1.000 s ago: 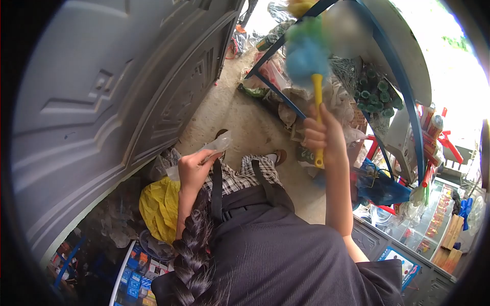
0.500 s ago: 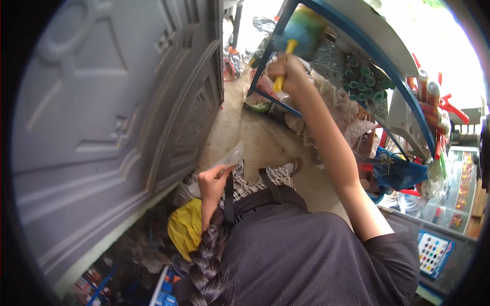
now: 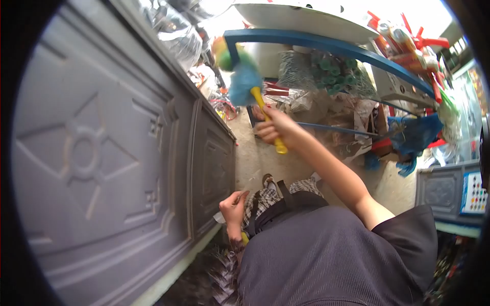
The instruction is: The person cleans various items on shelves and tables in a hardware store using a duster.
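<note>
My right hand [image 3: 275, 127] is wrapped round the yellow handle of a duster [image 3: 246, 84], whose fluffy head is blue, green and orange and blurred. The duster's head is raised at the left end of a blue metal frame [image 3: 326, 43]. Lower down, beside the grey panelled door, my left hand [image 3: 234, 208] is closed, its fingers pinched together. A bit of clear plastic [image 3: 219, 218] shows at that hand, partly hidden.
The grey panelled door [image 3: 102, 153] fills the left side. Inside the blue frame are green-ended bundles [image 3: 334, 74] and plastic bags. A blue bag [image 3: 416, 132] hangs at the right, near red-handled items [image 3: 408, 43]. A sandalled foot [image 3: 269, 181] is on the floor.
The view has turned, so the door fills more of the left. The duster has swung to the left end of the blue frame. Less of the clear plastic shows at my left hand.
</note>
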A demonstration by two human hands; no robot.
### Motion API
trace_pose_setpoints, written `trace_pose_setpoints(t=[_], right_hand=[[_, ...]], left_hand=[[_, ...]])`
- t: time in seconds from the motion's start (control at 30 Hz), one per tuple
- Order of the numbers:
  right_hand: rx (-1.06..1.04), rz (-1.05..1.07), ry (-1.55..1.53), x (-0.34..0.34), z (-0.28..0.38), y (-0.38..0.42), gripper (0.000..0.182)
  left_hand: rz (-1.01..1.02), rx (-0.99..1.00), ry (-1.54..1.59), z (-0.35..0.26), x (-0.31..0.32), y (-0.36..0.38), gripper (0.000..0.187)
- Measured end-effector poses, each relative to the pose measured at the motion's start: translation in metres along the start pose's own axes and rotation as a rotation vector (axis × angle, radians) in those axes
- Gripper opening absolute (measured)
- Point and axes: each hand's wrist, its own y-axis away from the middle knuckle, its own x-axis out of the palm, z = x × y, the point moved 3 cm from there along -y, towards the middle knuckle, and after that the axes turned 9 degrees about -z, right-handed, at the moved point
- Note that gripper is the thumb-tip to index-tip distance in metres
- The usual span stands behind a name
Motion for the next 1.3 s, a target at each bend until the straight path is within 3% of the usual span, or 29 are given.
trace_pose_setpoints(t=[0.1, 0.17, 0.27, 0.3, 0.33, 0.43, 0.5, 0.57, 0.6, 0.63, 0.7, 0.73, 0.77, 0.83, 0.87, 0.9, 0.93, 0.97, 1.0, 1.07, 1.13, 1.2, 1.27, 1.3], right_hand=[[-0.118, -0.085, 0.097, -0.025, 0.021, 0.061, 0.025], [-0.252, -0.389, 0.339, -0.042, 0.017, 0.058, 0.024], [-0.232, -0.399, 0.154, -0.063, -0.027, -0.048, 0.023], [-0.251, -0.439, 0.114, -0.041, -0.034, -0.047, 0.026], [-0.135, -0.193, 0.075, -0.021, -0.034, -0.036, 0.028], [0.02, 0.023, 0.017, -0.024, -0.003, 0.035, 0.027], [-0.183, -0.222, 0.334, -0.056, 0.009, 0.071, 0.028], [-0.731, -0.698, 0.854, -0.091, 0.002, 0.054, 0.031], [-0.398, -0.587, 0.543, -0.104, -0.015, 0.03, 0.031], [-0.554, -0.647, 0.648, -0.094, -0.035, 0.006, 0.03], [-0.493, -0.572, 0.586, -0.066, -0.051, 0.001, 0.027], [-0.279, -0.43, 0.391, -0.035, -0.052, 0.023, 0.026], [-0.072, -0.282, 0.192, -0.011, -0.055, 0.04, 0.025], [-0.172, -0.377, 0.452, -0.033, -0.037, 0.082, 0.027], [-0.286, -0.581, 0.636, -0.049, -0.029, 0.103, 0.027], [-0.628, -0.661, 0.967, -0.088, -0.028, 0.107, 0.033], [-0.817, -0.829, 1.071, -0.11, -0.034, 0.12, 0.033], [-0.67, -0.901, 1.04, -0.127, -0.041, 0.132, 0.032], [-0.723, -0.928, 1.133, -0.155, -0.056, 0.134, 0.034], [-0.436, -0.848, 1.125, -0.185, -0.079, 0.152, 0.04], [-0.42, -0.833, 1.143, -0.211, -0.099, 0.18, 0.045], [-0.274, -0.937, 1.143, -0.232, -0.108, 0.218, 0.048], [-0.384, -1.02, 1.258, -0.299, -0.133, 0.243, 0.044], [-0.226, -1.076, 1.043, -0.324, -0.146, 0.257, 0.039]], left_hand=[[-0.003, 0.016, -0.019, -0.015, 0.002, -0.007, 0.016], [-0.01, 0.007, 0.02, -0.029, 0.002, -0.02, 0.017], [0.025, 0.02, 0.016, -0.026, 0.005, -0.032, 0.018], [0.068, 0.048, -0.001, -0.033, 0.006, -0.039, 0.017], [0.037, 0.043, -0.005, -0.033, 0.009, -0.044, 0.018], [-0.021, -0.067, -0.007, -0.034, 0.015, -0.042, 0.021], [-0.085, -0.155, 0.074, -0.033, 0.021, -0.047, 0.024], [-0.171, -0.271, 0.214, -0.017, 0.033, -0.042, 0.027], [-0.116, -0.382, 0.215, 0.002, 0.037, -0.04, 0.026], [-0.156, -0.487, 0.335, 0.013, 0.043, -0.038, 0.029], [-0.248, -0.704, 0.587, 0.023, 0.062, -0.033, 0.038], [-0.127, -0.914, 0.538, 0.031, 0.061, -0.032, 0.052], [-0.091, -1.017, 0.644, 0.042, 0.063, -0.032, 0.052], [-0.015, -1.238, 0.865, 0.065, 0.078, -0.028, 0.053], [0.145, -1.352, 0.957, 0.065, 0.077, -0.03, 0.057], [0.172, -1.423, 0.957, 0.069, 0.077, -0.032, 0.058], [0.196, -1.494, 0.955, 0.076, 0.079, -0.032, 0.059], [0.221, -1.566, 0.95, 0.084, 0.08, -0.031, 0.06], [0.268, -1.524, 0.938, 0.101, 0.083, -0.03, 0.061], [0.34, -1.598, 0.902, 0.102, 0.085, -0.025, 0.06], [0.423, -1.732, 0.928, 0.118, 0.095, -0.015, 0.054], [0.433, -1.687, 0.938, 0.118, 0.11, -0.005, 0.049], [0.373, -1.701, 0.946, 0.127, 0.123, 0.006, 0.044], [0.343, -1.707, 0.95, 0.131, 0.129, 0.011, 0.041]])
